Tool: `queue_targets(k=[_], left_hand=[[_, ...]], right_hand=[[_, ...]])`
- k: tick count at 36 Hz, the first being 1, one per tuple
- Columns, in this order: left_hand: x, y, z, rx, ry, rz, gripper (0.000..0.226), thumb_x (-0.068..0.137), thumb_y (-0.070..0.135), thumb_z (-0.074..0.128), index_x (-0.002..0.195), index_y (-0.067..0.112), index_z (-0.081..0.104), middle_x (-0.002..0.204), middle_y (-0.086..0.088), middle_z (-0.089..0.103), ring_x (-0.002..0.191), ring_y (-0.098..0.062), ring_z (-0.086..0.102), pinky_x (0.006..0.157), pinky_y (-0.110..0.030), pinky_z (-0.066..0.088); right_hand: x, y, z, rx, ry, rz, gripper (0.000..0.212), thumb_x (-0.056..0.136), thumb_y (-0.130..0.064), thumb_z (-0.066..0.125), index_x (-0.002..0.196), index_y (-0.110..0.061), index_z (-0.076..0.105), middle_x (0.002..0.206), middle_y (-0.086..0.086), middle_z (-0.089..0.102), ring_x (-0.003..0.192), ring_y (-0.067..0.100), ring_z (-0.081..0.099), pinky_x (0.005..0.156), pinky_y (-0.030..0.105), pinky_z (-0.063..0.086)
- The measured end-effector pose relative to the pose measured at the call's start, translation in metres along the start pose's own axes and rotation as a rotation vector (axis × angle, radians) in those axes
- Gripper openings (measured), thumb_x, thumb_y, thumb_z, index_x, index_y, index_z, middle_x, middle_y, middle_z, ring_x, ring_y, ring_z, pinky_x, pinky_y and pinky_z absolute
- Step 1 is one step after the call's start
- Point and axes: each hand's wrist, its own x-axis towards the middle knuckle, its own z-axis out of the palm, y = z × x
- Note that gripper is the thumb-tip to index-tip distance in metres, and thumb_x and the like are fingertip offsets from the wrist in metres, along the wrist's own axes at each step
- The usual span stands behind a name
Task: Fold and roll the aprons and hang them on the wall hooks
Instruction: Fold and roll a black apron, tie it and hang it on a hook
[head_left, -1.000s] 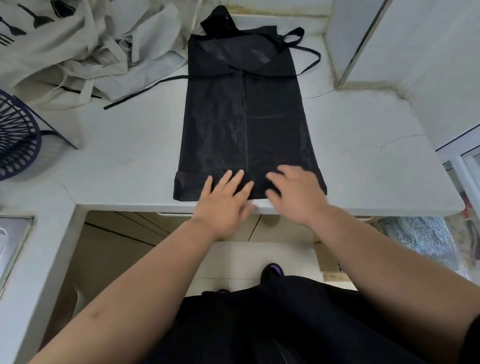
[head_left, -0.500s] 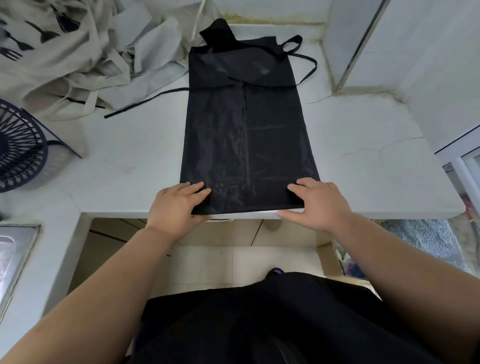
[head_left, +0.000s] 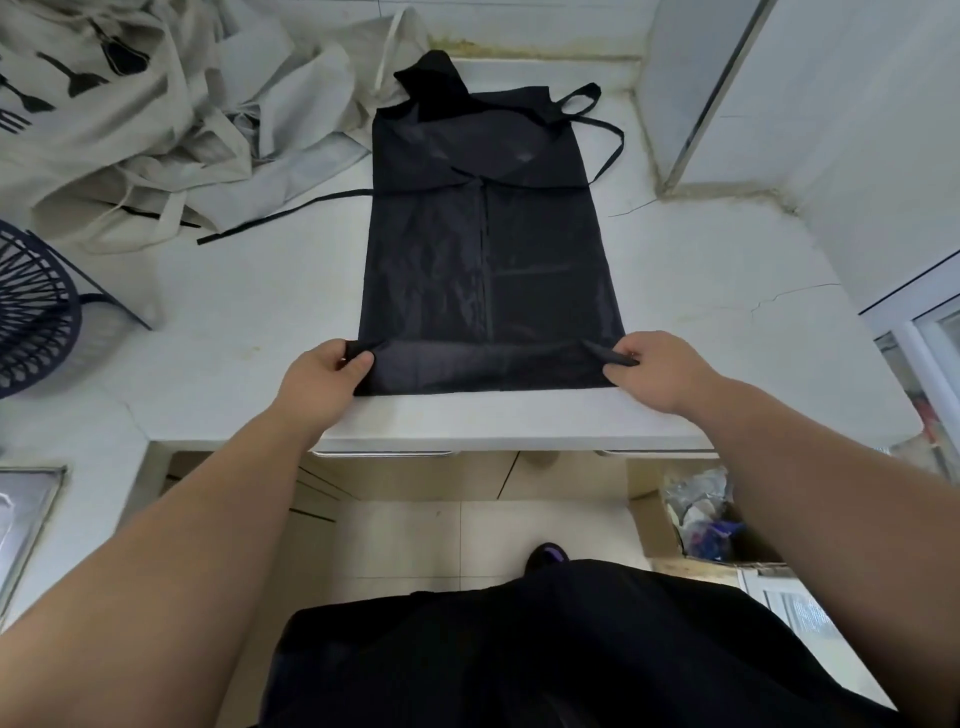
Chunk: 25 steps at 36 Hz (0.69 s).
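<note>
Both hands have slid outward from the middle of the hem to its two corners since half a second ago, and the near edge of the black apron (head_left: 488, 260) now lies turned over in a narrow band, set back from the counter's lip instead of at it. The left hand (head_left: 322, 387) pinches the left corner of that band between thumb and curled fingers. The right hand (head_left: 662, 371) pinches the right corner between thumb and forefinger, its other fingers tucked under. The apron is folded into a long strip lying flat on the white stone countertop (head_left: 249, 322), bib end far from the person, with a thin black tie (head_left: 283, 212) trailing off to the left.

A thin crack (head_left: 795, 293) runs across the counter's right part, and stained sealant lines its back edge. A heap of crumpled beige aprons (head_left: 156, 119), one printed with black utensils, fills the far left corner, touching the black apron's upper left side. A dark wire rack (head_left: 31, 317) stands at the left edge, well apart from the hands, and a steel-rimmed sink (head_left: 21, 525) shows at the lower left. A white wall (head_left: 857, 130) rises on the right, with a white window frame (head_left: 930, 332) below it. Under the counter are pale floor tiles (head_left: 415, 540) and a cardboard box (head_left: 657, 519) holding plastic bags.
</note>
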Motion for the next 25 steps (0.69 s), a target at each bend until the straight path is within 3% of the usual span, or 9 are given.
queue_targets(k=[7,10,15,17,19,20,22,24,25], left_hand=[[0.011,-0.001,0.014,0.226,0.132,-0.045,0.024,0.099,0.029,0.046,0.109,0.011,0.057,0.1,-0.006,0.062,0.094,-0.028,0.054,0.075,-0.033,0.04],[0.013,-0.001,0.019,0.286,0.202,-0.044,0.022,0.098,0.032,0.047,0.104,0.013,0.058,0.102,-0.007,0.065,0.088,-0.025,0.052,0.071,-0.033,0.04],[0.011,-0.001,0.023,0.37,0.267,-0.034,0.025,0.097,0.035,0.049,0.102,0.013,0.058,0.104,-0.009,0.063,0.084,-0.025,0.049,0.065,-0.033,0.037],[0.009,0.0,0.024,0.365,0.276,-0.037,0.026,0.096,0.035,0.052,0.108,0.013,0.057,0.11,-0.009,0.061,0.088,-0.025,0.05,0.067,-0.035,0.039],[0.007,0.002,0.026,0.382,0.308,-0.035,0.039,0.093,0.033,0.058,0.124,0.012,0.051,0.126,-0.012,0.051,0.105,-0.03,0.05,0.075,-0.04,0.043],[0.005,0.002,0.028,0.422,0.333,0.01,0.046,0.091,0.029,0.061,0.131,0.011,0.046,0.132,-0.015,0.046,0.114,-0.033,0.046,0.082,-0.044,0.043],[0.002,0.007,0.034,0.546,0.338,0.286,0.051,0.086,0.013,0.065,0.134,0.01,0.047,0.134,-0.018,0.046,0.115,-0.04,0.045,0.087,-0.049,0.044],[0.002,0.013,0.045,0.635,0.228,0.643,0.045,0.082,0.009,0.064,0.126,0.009,0.059,0.128,-0.019,0.056,0.11,-0.043,0.054,0.086,-0.051,0.05],[0.002,0.017,0.051,0.673,0.115,0.75,0.041,0.086,0.017,0.06,0.126,0.011,0.06,0.131,-0.017,0.056,0.114,-0.041,0.055,0.09,-0.052,0.05]], right_hand=[[0.009,0.0,-0.001,0.08,0.008,0.085,0.017,0.092,-0.028,0.056,0.091,-0.011,0.054,0.075,0.0,0.051,0.07,0.019,0.049,0.057,0.027,0.036],[0.013,-0.006,0.001,0.171,0.019,0.163,0.013,0.088,-0.015,0.057,0.093,-0.004,0.054,0.08,0.007,0.053,0.074,0.025,0.05,0.061,0.028,0.038],[0.016,-0.01,0.009,0.261,0.093,0.282,0.029,0.091,-0.02,0.049,0.114,-0.008,0.036,0.099,0.009,0.05,0.086,0.027,0.052,0.07,0.034,0.042],[0.015,-0.01,0.014,0.216,0.123,0.308,0.026,0.092,-0.018,0.043,0.114,-0.007,0.033,0.099,0.011,0.051,0.086,0.029,0.053,0.071,0.037,0.043],[0.012,-0.011,0.018,0.008,0.163,0.279,0.029,0.092,-0.016,0.044,0.118,-0.011,0.033,0.103,0.012,0.05,0.089,0.031,0.051,0.072,0.038,0.043],[0.011,-0.012,0.021,-0.137,0.197,0.23,0.035,0.091,-0.014,0.046,0.123,-0.014,0.033,0.109,0.012,0.049,0.092,0.031,0.05,0.075,0.039,0.043],[0.008,-0.014,0.025,-0.384,0.257,0.05,0.048,0.088,-0.01,0.048,0.134,-0.021,0.035,0.125,0.012,0.045,0.107,0.031,0.047,0.087,0.039,0.04],[0.009,-0.018,0.031,-0.517,0.23,-0.159,0.047,0.092,-0.014,0.045,0.137,-0.026,0.041,0.142,0.007,0.038,0.125,0.028,0.038,0.103,0.039,0.029],[0.009,-0.019,0.034,-0.533,0.179,-0.236,0.044,0.095,-0.02,0.041,0.138,-0.028,0.043,0.147,0.004,0.034,0.13,0.025,0.033,0.108,0.039,0.022]])
